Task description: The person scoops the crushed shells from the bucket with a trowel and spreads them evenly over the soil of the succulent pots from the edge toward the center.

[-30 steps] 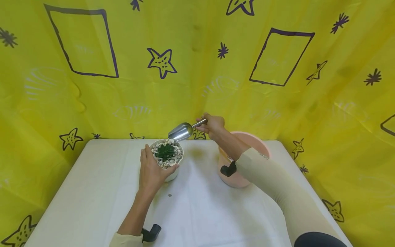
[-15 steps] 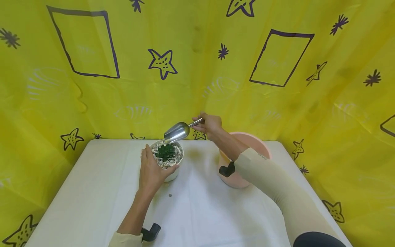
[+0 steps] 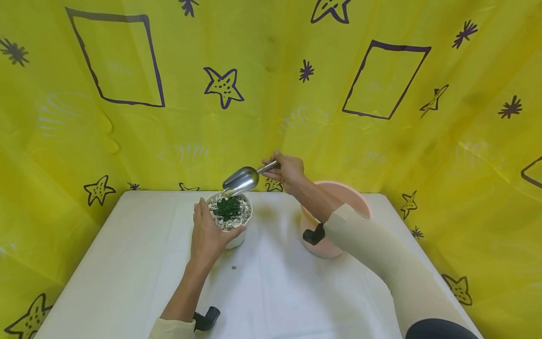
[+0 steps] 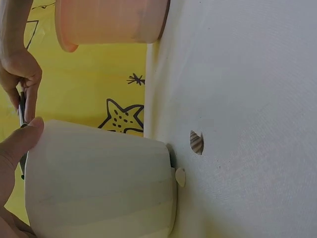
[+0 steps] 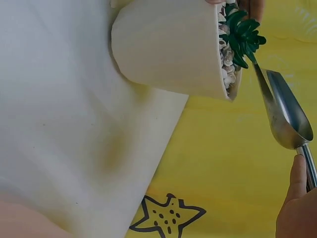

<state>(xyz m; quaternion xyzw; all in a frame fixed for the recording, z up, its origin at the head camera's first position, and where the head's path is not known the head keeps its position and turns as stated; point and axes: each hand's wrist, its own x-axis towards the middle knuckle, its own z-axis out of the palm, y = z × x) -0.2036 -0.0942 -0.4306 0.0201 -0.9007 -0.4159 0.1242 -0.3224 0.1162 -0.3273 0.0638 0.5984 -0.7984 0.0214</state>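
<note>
My left hand (image 3: 208, 242) grips a white plant pot (image 4: 104, 178), thumb at the near rim and fingers along its left side. Inside the pot, a dark green succulent (image 3: 227, 208) is ringed by small pale stones and shells (image 3: 244, 213). My right hand (image 3: 292, 173) holds a shiny metal scoop (image 3: 242, 180) by its handle. The scoop slants down to the left, its lip over the far rim of the pot. In the right wrist view, the lip overlaps the succulent's leaves. Most of the scoop's hollow is hidden in the head view.
A pink bucket (image 3: 323, 247) stands right of the pot, partly behind my right forearm. On the white tablecloth (image 3: 271, 296) lie a striped shell (image 4: 196, 143) and a pale pebble (image 4: 181, 177) by the pot's base. A yellow patterned curtain (image 3: 262, 127) hangs behind.
The scoop and my right hand have shifted slightly left, bringing the lip further over the pot. Pale pieces seen at the lip earlier no longer stand out there. My left hand stays put.
</note>
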